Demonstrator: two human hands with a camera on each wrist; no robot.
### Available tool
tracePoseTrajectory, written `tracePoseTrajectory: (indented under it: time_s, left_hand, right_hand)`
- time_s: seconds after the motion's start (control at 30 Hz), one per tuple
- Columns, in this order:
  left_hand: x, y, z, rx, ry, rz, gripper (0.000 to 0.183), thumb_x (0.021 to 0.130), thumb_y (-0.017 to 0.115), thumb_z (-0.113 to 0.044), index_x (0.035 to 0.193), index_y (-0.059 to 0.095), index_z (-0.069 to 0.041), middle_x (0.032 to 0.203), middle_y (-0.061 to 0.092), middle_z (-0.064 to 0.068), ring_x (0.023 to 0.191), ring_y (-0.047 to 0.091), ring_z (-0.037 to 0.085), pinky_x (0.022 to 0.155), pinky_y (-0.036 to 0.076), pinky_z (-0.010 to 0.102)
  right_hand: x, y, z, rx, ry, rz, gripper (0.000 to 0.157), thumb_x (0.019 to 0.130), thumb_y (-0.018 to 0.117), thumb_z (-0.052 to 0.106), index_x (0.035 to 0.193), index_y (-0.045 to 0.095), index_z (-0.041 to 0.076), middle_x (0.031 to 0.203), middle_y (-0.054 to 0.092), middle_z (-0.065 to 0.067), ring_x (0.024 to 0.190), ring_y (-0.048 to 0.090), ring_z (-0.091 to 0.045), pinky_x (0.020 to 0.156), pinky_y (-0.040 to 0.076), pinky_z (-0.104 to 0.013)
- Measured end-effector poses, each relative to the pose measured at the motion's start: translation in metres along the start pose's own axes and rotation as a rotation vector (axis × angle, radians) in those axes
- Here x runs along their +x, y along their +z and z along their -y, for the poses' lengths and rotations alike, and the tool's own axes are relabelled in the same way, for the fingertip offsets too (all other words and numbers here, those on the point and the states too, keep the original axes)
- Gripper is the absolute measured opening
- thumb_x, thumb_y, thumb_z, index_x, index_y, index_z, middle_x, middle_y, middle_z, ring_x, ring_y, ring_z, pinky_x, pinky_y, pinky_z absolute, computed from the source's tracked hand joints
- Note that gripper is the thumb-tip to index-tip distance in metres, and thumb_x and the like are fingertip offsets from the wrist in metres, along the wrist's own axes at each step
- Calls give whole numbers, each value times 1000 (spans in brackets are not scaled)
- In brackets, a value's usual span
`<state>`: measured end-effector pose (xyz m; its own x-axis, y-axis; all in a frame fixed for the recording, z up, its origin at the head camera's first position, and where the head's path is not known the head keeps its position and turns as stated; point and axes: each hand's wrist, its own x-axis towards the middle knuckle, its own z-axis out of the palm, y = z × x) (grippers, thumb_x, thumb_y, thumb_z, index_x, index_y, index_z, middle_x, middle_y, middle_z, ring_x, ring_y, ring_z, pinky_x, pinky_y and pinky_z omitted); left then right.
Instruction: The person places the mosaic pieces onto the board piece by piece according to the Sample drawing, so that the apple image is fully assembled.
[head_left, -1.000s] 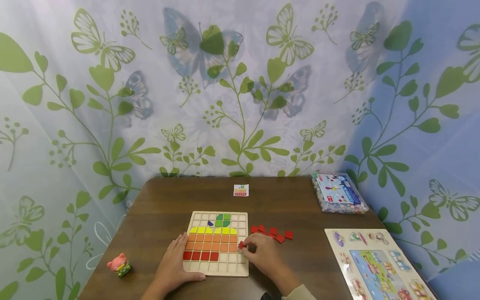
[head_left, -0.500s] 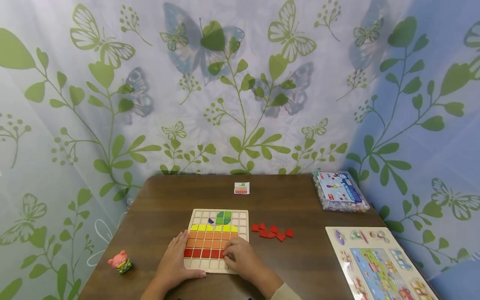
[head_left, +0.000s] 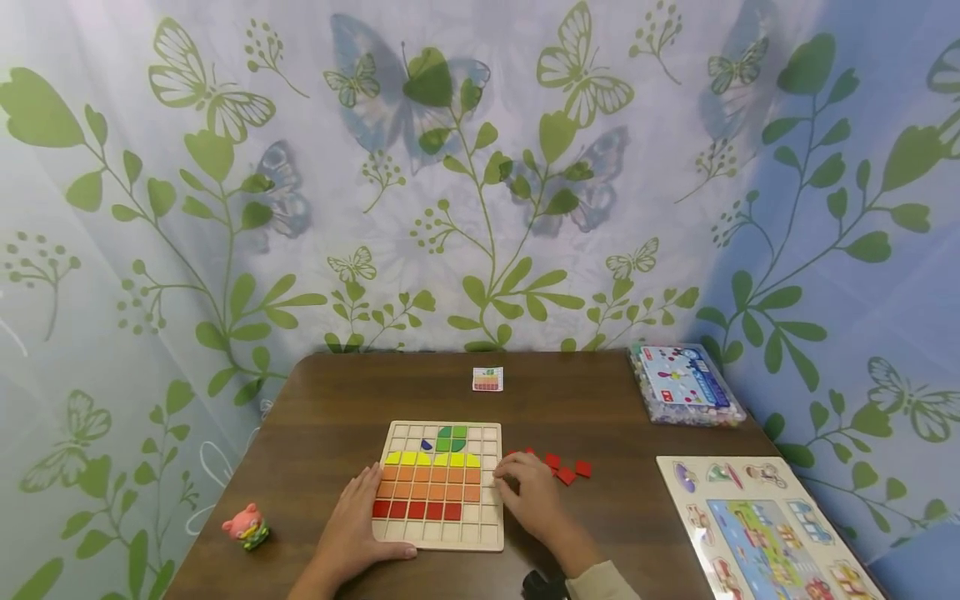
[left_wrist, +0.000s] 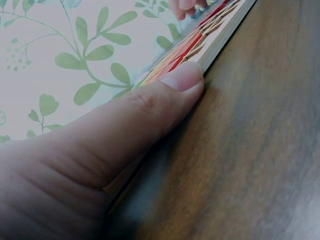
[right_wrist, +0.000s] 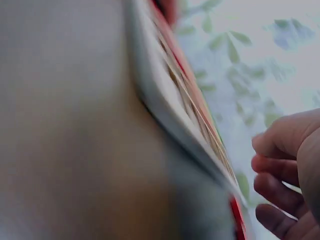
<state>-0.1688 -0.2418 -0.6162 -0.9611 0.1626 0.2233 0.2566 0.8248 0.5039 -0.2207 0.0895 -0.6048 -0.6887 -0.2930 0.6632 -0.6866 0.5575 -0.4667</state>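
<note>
A wooden grid board [head_left: 480,536] lies on the brown table, holding green, blue, yellow, orange and red tiles. Its row of red tiles [head_left: 417,510] starts at the left edge and leaves the right-hand cells bare. My left hand [head_left: 351,525] rests against the board with extended fingers along the left side and the thumb [left_wrist: 175,90] at the front edge. Over the board's right edge hovers my right hand [head_left: 536,500], fingers loosely bent, with nothing visible between them in the right wrist view. Several loose red tiles [head_left: 566,476] lie just beyond it, partly hidden by the hand.
A small picture card [head_left: 487,379] lies behind the board. At the back right is a clear box [head_left: 686,387] of small pieces, with a wooden picture puzzle [head_left: 757,525] in front of it. A pink toy figure [head_left: 246,527] stands at the left.
My right hand brought a red tile to the board, let it go at the right end of the red row, then moved back right toward the loose tiles. The left hand stayed put.
</note>
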Motion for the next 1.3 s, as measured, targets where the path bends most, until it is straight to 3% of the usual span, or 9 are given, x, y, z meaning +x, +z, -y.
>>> tracePoseTrajectory:
  time_s: [0.13,0.27,0.37,0.47,0.87,1.3]
  left_hand:
    - [1,1,1,7,-14,19,149,54,81,-89,161,35,5,164,36,23,152,30,41,123,22,58]
    - [2,1,1,10,-23,30,149,54,82,-89,161,35,4,165,36,23,152,29,41,124,21,57]
    - [2,0,2,16,-31,37,149,55,82,-89,162,34,4,165,35,23,152,29,41,124,21,58]
    - [2,-2,2,19,-32,37,150,54,81,-89,162,34,4,165,35,22,152,28,41,123,21,57]
    - [2,0,0,19,-38,49,151,55,80,-90,162,33,4,165,34,22,152,29,41,124,21,58]
    - [1,4,4,30,-16,9,150,53,79,-92,161,36,3,165,36,21,151,30,40,122,23,58]
  right_hand:
    - [-2,-30,-29,-62,199,-10,17,80,83,-4,93,81,6,101,72,0,95,63,-26,82,54,-45]
    - [-9,-56,-52,-105,367,40,26,78,79,-5,100,80,8,112,69,-7,107,54,-40,92,43,-60]
    - [-15,-71,-63,-132,460,76,26,77,80,-2,100,79,12,117,66,-9,113,49,-46,94,35,-66]
    - [-19,-80,-70,-157,506,105,23,77,82,2,96,79,15,116,64,-9,113,49,-47,92,34,-65]
    - [-21,-92,-73,-197,498,200,18,80,84,0,91,79,14,101,60,-5,99,55,-34,86,48,-52]
    - [-18,-85,-65,-111,416,66,24,77,84,-7,94,80,9,100,67,-1,87,70,-23,79,61,-46]
